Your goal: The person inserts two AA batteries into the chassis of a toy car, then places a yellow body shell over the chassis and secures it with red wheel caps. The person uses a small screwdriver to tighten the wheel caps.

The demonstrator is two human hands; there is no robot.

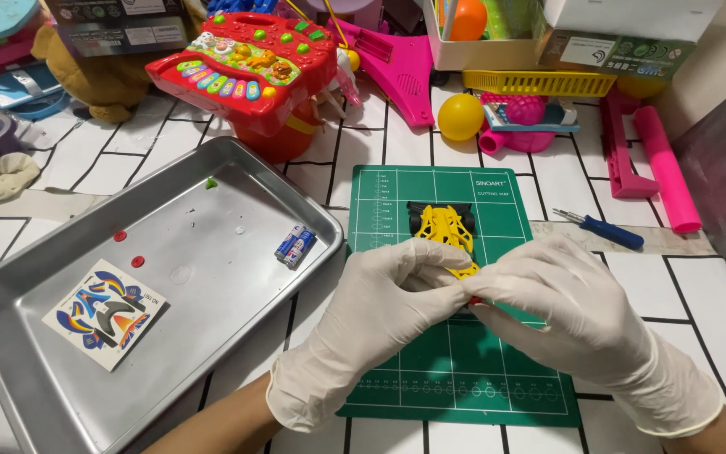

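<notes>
- Right now my left hand [376, 315] and my right hand [569, 315], both in white gloves, meet over the near end of a small yellow toy car [447, 231]; the fingers of each are curled narrow and pinch that end between them.
- A bit of red shows just under my right fingertips [485, 290]; I cannot tell what part it is.
- The far end of the car, with its black piece, sticks out past my fingers and lies on the green cutting mat [464, 370], near the mat's middle.
- To do this well, I judge I should keep the car low over the mat, grip it by its sides and not by thin parts, and press evenly with both thumbs so nothing snaps or springs away.
- Any small bit that comes loose is best caught on the mat, not the tiled table [716, 294].
- Just left of the mat lies a metal tray [35, 353] holding two batteries [294, 245], a sticker sheet [107, 313] and two small red dots [128, 249].
- To the right, well apart from my hands, lies a blue-handled screwdriver [600, 228].
- Further back stand a red toy keyboard [241, 67], a yellow ball [460, 116] and pink plastic pieces [653, 164].
</notes>
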